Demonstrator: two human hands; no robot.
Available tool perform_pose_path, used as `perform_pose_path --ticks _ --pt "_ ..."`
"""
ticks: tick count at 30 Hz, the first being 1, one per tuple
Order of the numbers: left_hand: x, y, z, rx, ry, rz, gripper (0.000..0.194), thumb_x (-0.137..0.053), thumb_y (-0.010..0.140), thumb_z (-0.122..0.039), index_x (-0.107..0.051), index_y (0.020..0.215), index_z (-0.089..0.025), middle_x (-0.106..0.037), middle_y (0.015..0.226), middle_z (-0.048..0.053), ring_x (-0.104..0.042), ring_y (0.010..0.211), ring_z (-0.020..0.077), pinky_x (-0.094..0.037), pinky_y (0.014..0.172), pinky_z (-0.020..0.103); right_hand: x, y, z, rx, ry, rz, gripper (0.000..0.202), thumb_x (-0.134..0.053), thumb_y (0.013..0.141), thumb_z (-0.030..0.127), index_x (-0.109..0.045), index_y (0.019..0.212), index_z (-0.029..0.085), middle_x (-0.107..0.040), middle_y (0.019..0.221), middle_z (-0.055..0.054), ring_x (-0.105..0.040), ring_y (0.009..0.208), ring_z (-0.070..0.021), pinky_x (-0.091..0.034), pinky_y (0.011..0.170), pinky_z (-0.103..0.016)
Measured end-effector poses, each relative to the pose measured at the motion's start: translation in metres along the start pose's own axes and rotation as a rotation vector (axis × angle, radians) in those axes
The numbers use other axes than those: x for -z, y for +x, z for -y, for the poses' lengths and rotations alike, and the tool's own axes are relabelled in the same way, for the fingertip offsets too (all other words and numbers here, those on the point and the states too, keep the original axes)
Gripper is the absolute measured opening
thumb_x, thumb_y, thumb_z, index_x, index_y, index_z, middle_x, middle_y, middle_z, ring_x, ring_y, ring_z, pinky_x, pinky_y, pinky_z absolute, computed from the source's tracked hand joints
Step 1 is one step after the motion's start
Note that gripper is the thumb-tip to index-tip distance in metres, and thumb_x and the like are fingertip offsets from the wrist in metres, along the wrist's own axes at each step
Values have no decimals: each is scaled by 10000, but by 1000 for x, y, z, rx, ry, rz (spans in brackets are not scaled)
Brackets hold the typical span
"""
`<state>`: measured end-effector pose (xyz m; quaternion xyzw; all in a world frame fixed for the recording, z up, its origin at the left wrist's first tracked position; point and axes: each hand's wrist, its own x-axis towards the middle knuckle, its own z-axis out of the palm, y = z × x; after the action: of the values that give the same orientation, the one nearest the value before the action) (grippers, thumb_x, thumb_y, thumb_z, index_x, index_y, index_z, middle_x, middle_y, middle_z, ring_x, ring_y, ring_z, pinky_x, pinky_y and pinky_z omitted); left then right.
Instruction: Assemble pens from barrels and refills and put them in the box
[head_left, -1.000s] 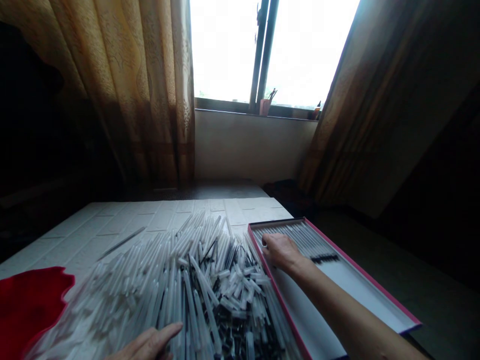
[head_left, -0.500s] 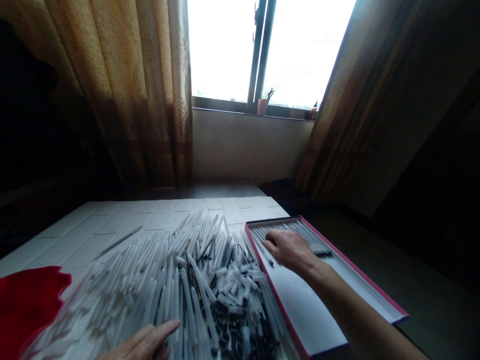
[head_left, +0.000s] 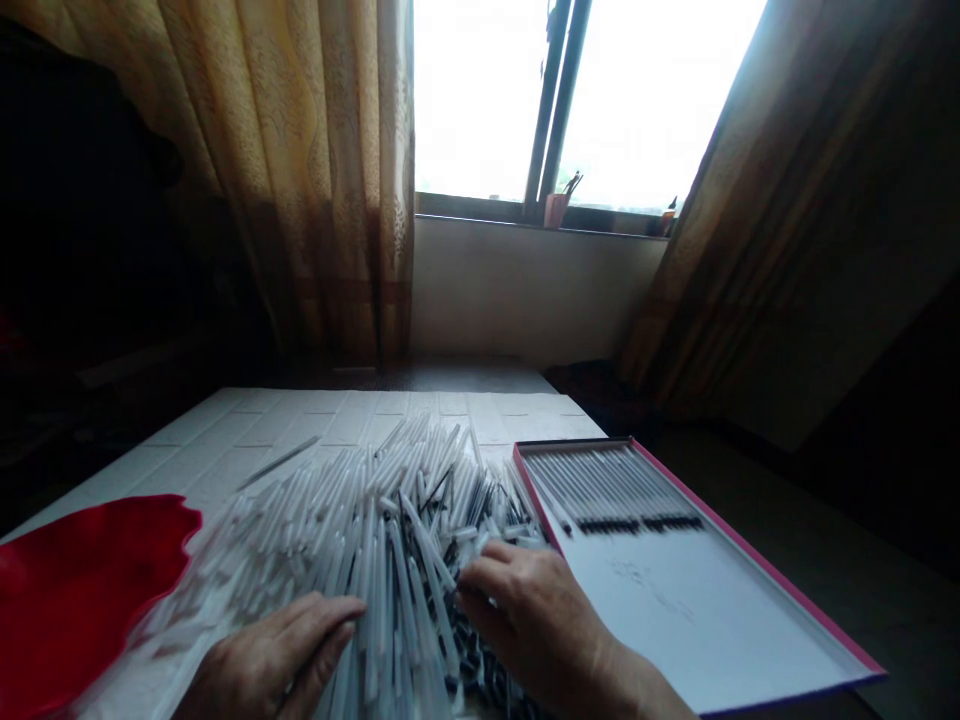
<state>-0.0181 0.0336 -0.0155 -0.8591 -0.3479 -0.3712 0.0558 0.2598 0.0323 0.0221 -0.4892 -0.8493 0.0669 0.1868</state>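
A wide heap of clear plastic pen barrels [head_left: 375, 570] covers the middle of the table. My left hand [head_left: 270, 655] rests at the near side of this heap, fingers stretched toward the barrels with a small gap above the thumb. My right hand [head_left: 536, 605] is over the small clear and black pen caps [head_left: 472, 665] at the heap's right side. Its fingers are curled in a pinch, and what lies between the tips is hidden. To the right, a shallow red-edged box [head_left: 720, 620] holds a row of pens [head_left: 615, 480] with black ends, one lying slanted at the left.
A red scalloped tray [head_left: 97, 590] sits at the left of the white brick-patterned table [head_left: 292, 410]. One thin grey stick [head_left: 277, 462] lies behind the heap. A pink cup [head_left: 555, 210] stands on the window sill, between curtains [head_left: 322, 180].
My right hand has moved from the slanted pen in the box back left and nearer, onto the caps. My left hand has come further into view. The whole view has shifted slightly.
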Motion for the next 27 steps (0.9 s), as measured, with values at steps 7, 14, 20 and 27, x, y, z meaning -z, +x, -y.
perform_pose_path --ticks 7,14,20,27 --pt "-1 4 -10 -5 -43 2 292 -406 1073 -392 -671 1076 -268 -789 825 -28 -784 722 124 -589 688 115 -14 6 25 -97 -210 299 196 -610 925 282 -770 875 180 -767 891 -100 -752 821 -262 -496 644 -286" --pt "1 7 -15 -21 -51 80 301 -370 1086 -359 -646 1050 -247 -752 771 -25 -767 675 111 -588 650 117 -21 10 27 -229 -168 366 197 -598 915 255 -763 971 163 -770 984 -125 -749 908 -311 -549 748 -355" --pt "2 7 -16 -23 -23 90 307 -359 1088 -369 -643 1074 -252 -766 810 -27 -774 711 111 -592 668 124 -22 13 31 -290 -126 332 199 -584 894 226 -749 976 149 -771 988 -142 -743 928 -328 -553 796 -399" --pt "4 12 -21 -27 -54 75 325 -363 1086 -367 -658 1016 -251 -743 748 -41 -758 651 101 -587 637 114 -23 16 36 -316 -125 337 221 -595 873 240 -767 968 138 -775 991 -165 -742 925 -346 -545 782 -399"
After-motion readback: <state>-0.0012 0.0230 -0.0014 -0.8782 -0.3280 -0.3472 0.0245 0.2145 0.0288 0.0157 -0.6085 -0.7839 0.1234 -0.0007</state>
